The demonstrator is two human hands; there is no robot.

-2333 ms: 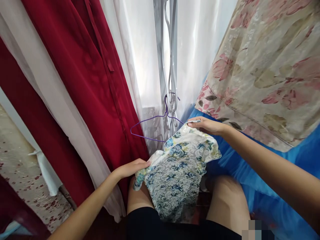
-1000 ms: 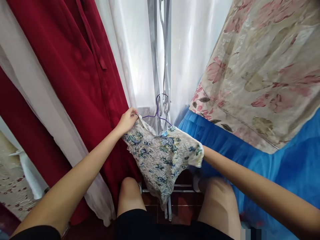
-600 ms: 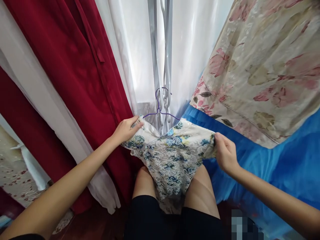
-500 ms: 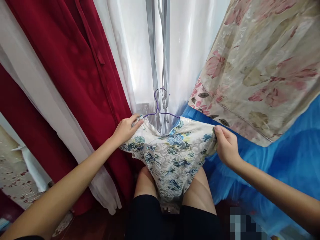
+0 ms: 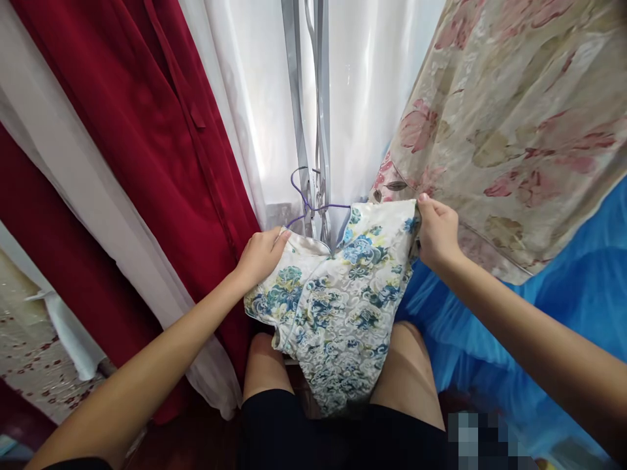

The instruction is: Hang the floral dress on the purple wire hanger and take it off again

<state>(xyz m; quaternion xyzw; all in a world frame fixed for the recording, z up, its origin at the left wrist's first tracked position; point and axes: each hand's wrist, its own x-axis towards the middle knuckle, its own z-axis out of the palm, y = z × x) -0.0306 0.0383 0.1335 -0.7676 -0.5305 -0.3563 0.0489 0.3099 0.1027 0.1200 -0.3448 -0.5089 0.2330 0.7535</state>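
While the left grip (image 5: 262, 258) and right grip (image 5: 438, 232) clamp its upper sides, the floral top (image 5: 345, 303) hangs between.

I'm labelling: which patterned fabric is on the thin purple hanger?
The short-sleeved white, blue-flowered garment, held by left hand and right hand; the beige, pink-flowered fabric and cream, red-specked fabric show none.

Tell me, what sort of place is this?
Perhaps a dress shop or clothes storage area; I can't tell which. Long red cloth, rose-patterned cloth and gauzy blue cloth hang at the sides, and the left hand and right hand hold a floral top with a purple hanger at its neck.
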